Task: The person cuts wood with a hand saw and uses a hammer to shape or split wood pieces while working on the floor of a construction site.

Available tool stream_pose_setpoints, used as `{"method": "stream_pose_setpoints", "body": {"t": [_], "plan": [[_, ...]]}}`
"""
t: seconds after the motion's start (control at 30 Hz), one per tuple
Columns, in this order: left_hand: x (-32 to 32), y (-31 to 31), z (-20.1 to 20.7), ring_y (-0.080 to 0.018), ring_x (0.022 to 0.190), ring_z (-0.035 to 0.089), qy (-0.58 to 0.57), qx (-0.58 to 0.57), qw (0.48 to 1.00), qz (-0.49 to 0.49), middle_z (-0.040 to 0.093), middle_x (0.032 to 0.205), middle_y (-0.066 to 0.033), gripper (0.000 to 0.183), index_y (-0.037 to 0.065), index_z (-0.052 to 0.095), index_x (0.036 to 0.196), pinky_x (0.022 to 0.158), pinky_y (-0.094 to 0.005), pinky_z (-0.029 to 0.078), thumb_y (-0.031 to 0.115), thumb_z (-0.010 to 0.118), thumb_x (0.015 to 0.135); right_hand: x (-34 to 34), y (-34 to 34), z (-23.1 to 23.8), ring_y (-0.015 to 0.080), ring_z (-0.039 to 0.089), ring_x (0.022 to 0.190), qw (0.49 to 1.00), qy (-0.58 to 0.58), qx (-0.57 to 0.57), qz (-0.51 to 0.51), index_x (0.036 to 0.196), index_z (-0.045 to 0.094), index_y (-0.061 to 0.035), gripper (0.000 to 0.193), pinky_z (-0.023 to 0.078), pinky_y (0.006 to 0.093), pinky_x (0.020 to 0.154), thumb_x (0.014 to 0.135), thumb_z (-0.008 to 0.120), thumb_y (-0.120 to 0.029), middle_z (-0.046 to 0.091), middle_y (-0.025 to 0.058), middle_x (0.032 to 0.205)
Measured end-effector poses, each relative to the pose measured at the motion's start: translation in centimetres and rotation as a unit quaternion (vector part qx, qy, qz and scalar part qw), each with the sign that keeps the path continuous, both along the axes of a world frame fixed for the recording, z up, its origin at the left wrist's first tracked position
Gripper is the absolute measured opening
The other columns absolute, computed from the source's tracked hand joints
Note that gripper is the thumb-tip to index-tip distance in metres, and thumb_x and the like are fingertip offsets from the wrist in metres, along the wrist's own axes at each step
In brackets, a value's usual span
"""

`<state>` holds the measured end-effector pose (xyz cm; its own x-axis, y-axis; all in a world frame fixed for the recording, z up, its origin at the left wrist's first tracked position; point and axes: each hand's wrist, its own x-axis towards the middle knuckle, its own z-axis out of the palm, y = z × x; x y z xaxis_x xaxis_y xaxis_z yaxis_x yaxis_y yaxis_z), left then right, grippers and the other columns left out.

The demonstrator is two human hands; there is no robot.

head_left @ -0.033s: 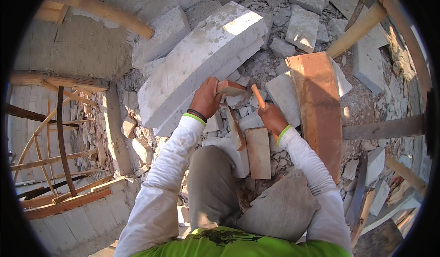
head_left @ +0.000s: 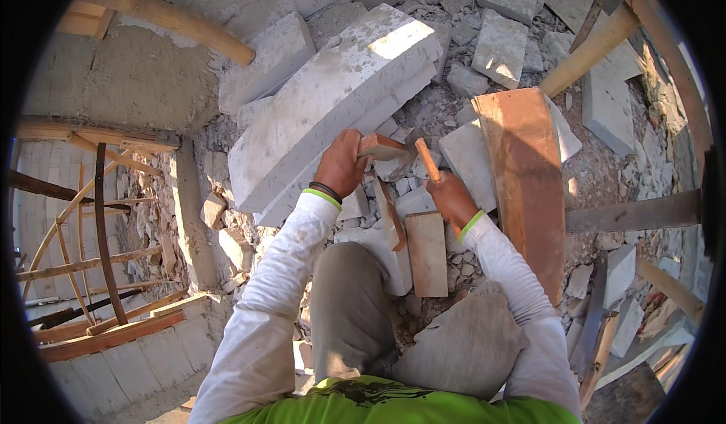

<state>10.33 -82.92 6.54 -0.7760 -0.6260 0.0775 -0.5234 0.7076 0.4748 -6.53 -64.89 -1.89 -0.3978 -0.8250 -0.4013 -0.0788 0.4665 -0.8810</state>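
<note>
My left hand [head_left: 340, 161] is closed round one end of a short reddish-brown wooden block [head_left: 383, 147], held beside the long whitish block [head_left: 325, 99]. In my right hand [head_left: 451, 201] is the wooden handle of a hammer [head_left: 426, 159]. Its dark head is up close to the free end of the wooden block; whether they touch I cannot tell. Below my hands, two more short wood pieces lie between my knees: a pale flat one [head_left: 426, 254] and a narrow one tilted on edge [head_left: 390, 216].
A wide reddish-brown plank [head_left: 522, 189] lies to the right of my right hand. Whitish blocks and broken rubble [head_left: 466, 80] cover the ground ahead. Wooden poles jut in at upper left [head_left: 170, 19] and upper right [head_left: 594, 49]. Far left stands a lattice of thin timbers [head_left: 83, 250].
The hammer's dark head now shows plainly near the wooden block, where before only the handle could be made out. My left hand and the block have hardly moved.
</note>
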Motion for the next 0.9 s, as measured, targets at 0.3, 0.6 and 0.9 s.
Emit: {"method": "stream_pose_setpoints", "body": {"t": [0.3,0.6,0.9], "plan": [[0.0,-0.5,0.2,-0.0466,0.093,0.057,-0.021,0.022,0.999,0.015,0.057,0.098,-0.0222,0.031,0.003,0.047,0.1,0.078,-0.0492,0.046,0.012,0.071,0.082,1.2,0.6,0.6,0.0338,0.062,0.064,1.0,-0.006,0.013,0.005,0.09,0.057,0.0043,0.031,0.045,0.0442,0.06,0.093,0.061,-0.026,0.06,0.0208,0.069],[0.0,-0.8,0.3,-0.0457,0.094,0.057,-0.023,0.007,1.0,0.01,0.056,0.096,-0.0212,0.032,0.003,0.048,0.099,0.078,-0.048,0.046,0.012,0.072,0.08,0.8,0.2,-1.7,0.0215,0.049,0.049,0.996,-0.088,0.011,-0.024,0.085,0.051,0.0004,0.028,0.04,0.039,0.045,0.094,0.061,-0.024,0.053,0.0102,0.065],[-0.3,0.0,0.2,-0.0451,0.094,0.057,-0.011,0.018,1.0,0.021,0.057,0.099,-0.021,0.032,0.003,0.049,0.1,0.079,-0.0471,0.046,0.012,0.073,0.08,-0.2,1.6,-2.5,0.0407,0.064,0.077,0.999,0.03,0.029,-0.004,0.096,0.057,0.0032,0.029,0.047,0.0468,0.069,0.09,0.062,-0.025,0.065,0.0228,0.08]]}}
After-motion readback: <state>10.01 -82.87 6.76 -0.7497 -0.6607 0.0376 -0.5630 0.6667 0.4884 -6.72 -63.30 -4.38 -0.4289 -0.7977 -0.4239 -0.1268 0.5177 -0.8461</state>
